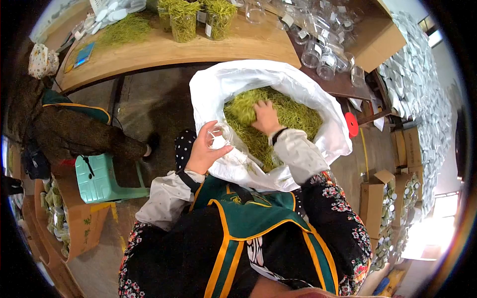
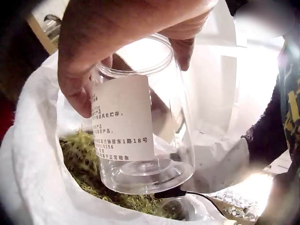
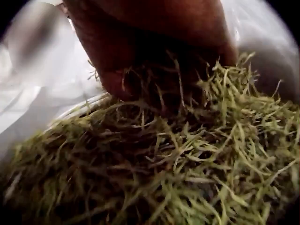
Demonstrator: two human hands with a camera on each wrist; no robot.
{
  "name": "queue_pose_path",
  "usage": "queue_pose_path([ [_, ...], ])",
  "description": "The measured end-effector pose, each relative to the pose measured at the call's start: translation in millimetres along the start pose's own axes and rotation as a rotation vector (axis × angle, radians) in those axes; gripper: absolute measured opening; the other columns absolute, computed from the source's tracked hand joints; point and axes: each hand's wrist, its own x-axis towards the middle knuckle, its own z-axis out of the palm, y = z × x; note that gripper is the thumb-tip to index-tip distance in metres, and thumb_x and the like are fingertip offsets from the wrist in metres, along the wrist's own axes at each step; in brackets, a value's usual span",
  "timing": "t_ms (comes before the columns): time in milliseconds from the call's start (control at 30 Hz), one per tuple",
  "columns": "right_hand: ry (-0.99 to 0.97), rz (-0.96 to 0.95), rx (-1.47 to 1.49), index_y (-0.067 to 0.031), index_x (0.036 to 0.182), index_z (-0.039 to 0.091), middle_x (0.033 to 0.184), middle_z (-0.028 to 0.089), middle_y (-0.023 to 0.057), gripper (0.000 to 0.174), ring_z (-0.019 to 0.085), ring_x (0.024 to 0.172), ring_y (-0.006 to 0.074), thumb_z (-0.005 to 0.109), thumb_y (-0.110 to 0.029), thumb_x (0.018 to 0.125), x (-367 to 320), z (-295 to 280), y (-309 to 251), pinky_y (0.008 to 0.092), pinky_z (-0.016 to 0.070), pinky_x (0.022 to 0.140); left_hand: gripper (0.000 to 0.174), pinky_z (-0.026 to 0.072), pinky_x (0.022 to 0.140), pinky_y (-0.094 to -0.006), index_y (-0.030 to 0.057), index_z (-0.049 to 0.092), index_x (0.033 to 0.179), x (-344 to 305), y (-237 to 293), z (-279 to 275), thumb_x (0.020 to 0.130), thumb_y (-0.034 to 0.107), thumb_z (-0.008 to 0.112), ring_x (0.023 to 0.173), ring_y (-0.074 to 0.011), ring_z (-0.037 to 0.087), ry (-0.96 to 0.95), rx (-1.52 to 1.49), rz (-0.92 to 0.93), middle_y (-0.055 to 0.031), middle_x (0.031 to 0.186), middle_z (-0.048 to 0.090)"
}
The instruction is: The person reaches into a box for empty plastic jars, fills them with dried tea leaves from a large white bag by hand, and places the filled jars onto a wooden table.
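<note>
In the head view my left hand [image 1: 199,150] holds a clear plastic jar [image 1: 219,136] over the near left rim of a white plastic bag [image 1: 208,94]. The left wrist view shows the jar without a lid, fingers and thumb gripping it around its neck. A white printed label [image 2: 124,119] covers part of its wall, and it looks empty. My right hand [image 1: 267,118] is inside the bag, on dried yellow-green herb strands [image 1: 298,111]. Seen from the right wrist, its fingers curl down into the strands [image 3: 225,154], their tips hidden.
Beyond the bag a wooden table [image 1: 233,44] carries filled jars [image 1: 185,22] and a herb pile [image 1: 126,29]. Many empty jars [image 1: 323,54] lie at the back right by a cardboard box [image 1: 382,42]. At left are a turquoise stool [image 1: 97,179] and another person [image 1: 74,126].
</note>
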Motion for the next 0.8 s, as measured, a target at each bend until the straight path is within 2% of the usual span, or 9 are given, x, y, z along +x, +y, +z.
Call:
queue_pose_path([
  [133,-0.114,-0.296,0.000,-0.0145,0.138,0.057,0.145,0.049,0.0151,0.071,0.039,0.137,0.0429,0.082,-0.023,0.072,-65,-33,7,0.0530,0.0437,0.108,0.085,0.0459,0.106,-0.0399,0.0094,0.037,0.150,2,3,4,0.079,0.006,0.085,0.132,-0.0264,0.050,-0.021,0.053,0.011,-0.0147,0.141,0.046],
  [300,-0.037,-0.328,0.360,-0.0136,0.144,0.052,0.150,0.042,0.0221,0.079,0.041,0.133,0.0511,0.083,-0.038,0.076,-42,-36,88,0.0548,0.0319,0.116,0.084,0.0450,0.107,-0.0384,0.0077,0.038,0.149,8,0,9,0.079,0.005,0.084,0.128,-0.0250,0.054,-0.038,0.089,0.098,-0.0142,0.137,0.052],
  [367,0.016,0.257,0.416,-0.0162,0.153,0.043,0.155,0.035,0.0289,0.097,0.035,0.140,0.0531,0.081,-0.060,0.075,-38,-40,103,0.0588,0.0257,0.119,0.089,0.0448,0.106,-0.0382,0.0046,0.038,0.148,9,0,12,0.076,0.010,0.090,0.128,-0.0247,0.053,-0.005,0.086,0.087,-0.0138,0.136,0.053],
  [400,0.017,0.260,0.418,-0.0162,0.153,0.043,0.155,0.035,0.0289,0.097,0.035,0.140,0.0531,0.081,-0.060,0.075,-35,-36,103,0.0588,0.0257,0.119,0.091,0.0448,0.106,-0.0384,0.0045,0.037,0.148,10,0,15,0.075,0.012,0.091,0.128,-0.0249,0.053,-0.009,0.096,0.088,-0.0137,0.137,0.053],
  [467,-0.141,0.480,0.388,-0.0162,0.159,0.033,0.158,0.027,0.0340,0.117,0.024,0.146,0.0565,0.077,-0.077,0.069,-22,-26,91,0.0648,0.0209,0.120,0.093,0.0448,0.106,-0.0385,0.0043,0.037,0.149,12,-1,20,0.074,0.013,0.092,0.128,-0.0251,0.053,-0.003,0.137,0.093,-0.0136,0.138,0.052],
  [500,-0.248,0.446,0.351,-0.0123,0.160,0.029,0.161,0.021,0.0335,0.128,0.013,0.148,0.0590,0.076,-0.082,0.064,-19,-32,70,0.0692,0.0193,0.118,0.094,0.0448,0.106,-0.0385,0.0041,0.037,0.149,14,0,22,0.073,0.014,0.092,0.129,-0.0253,0.053,0.006,0.178,0.099,-0.0134,0.139,0.051],
  [633,-0.368,0.127,0.063,-0.0129,0.157,0.037,0.160,0.025,0.0296,0.119,0.015,0.146,0.0599,0.086,-0.066,0.063,-17,4,3,0.0678,0.0311,0.115,0.090,0.0416,0.109,-0.0387,0.0076,0.036,0.150,17,5,26,0.077,0.010,0.088,0.132,-0.0250,0.050,-0.009,0.227,0.126,-0.0108,0.139,0.052],
  [700,-0.241,0.002,0.130,-0.0146,0.152,0.045,0.154,0.035,0.0258,0.103,0.029,0.140,0.0597,0.090,-0.038,0.062,-41,10,-19,0.0586,0.0408,0.112,0.091,0.0413,0.110,-0.0411,0.0066,0.035,0.151,24,0,26,0.077,0.011,0.089,0.132,-0.0272,0.049,-0.079,0.217,0.202,-0.0113,0.141,0.049],
  [800,-0.210,-0.112,0.139,-0.0166,0.151,0.046,0.144,0.045,0.0240,0.100,0.043,0.131,0.0548,0.090,-0.031,0.061,-65,4,1,0.0554,0.0474,0.105,0.093,0.0421,0.110,-0.0431,0.0059,0.035,0.151,30,-7,35,0.076,0.017,0.090,0.132,-0.0299,0.049,-0.085,0.338,0.271,-0.0135,0.145,0.045],
])
